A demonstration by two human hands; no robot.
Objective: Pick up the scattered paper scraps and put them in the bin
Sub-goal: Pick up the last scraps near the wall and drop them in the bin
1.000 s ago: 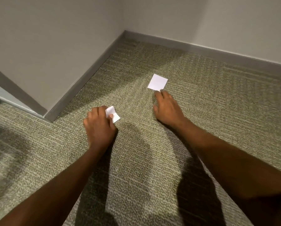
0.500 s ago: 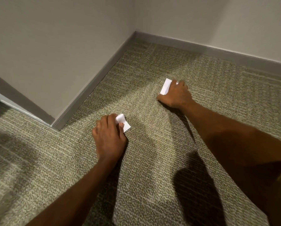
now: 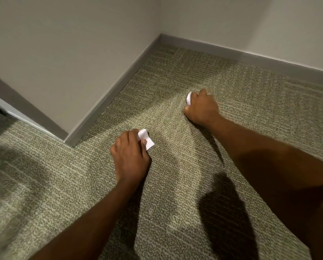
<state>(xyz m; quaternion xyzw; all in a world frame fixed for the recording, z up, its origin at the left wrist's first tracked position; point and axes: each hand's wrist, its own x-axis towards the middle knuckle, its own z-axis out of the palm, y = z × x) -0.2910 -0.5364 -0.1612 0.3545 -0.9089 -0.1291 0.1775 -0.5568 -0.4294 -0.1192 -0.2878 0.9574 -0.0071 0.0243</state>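
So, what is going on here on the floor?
A person is picking paper scraps off the carpet near a wall corner. The left hand pinches one white scrap. The right hand is closed around a second scrap, of which only an edge shows. No bin is in view.

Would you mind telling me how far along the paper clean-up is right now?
No loose scrap shows on the visible carpet. The left hand pinches one scrap and the right hand grips another scrap. Both must go into the bin, which is not in view.
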